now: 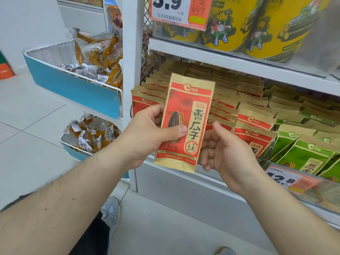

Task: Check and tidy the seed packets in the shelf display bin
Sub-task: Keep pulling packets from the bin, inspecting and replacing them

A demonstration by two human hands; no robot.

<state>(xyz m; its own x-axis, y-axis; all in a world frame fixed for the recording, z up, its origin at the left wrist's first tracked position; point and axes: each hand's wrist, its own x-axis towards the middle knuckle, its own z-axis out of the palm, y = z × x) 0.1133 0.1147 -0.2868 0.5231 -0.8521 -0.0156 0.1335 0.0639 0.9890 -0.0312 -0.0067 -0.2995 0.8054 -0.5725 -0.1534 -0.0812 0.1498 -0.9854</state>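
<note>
Bare forearms cross pale floor tiles [36, 115] toward white shelving [239, 65].

Yellow tubs [272, 28], basketed snack sticks [103, 57]

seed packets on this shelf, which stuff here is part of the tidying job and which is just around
Job: red seed packet held by left hand, right hand beside it; red packets and green packets in the bin.

Just around: yellow tubs, price tag, basket of wrapped snacks.
</note>
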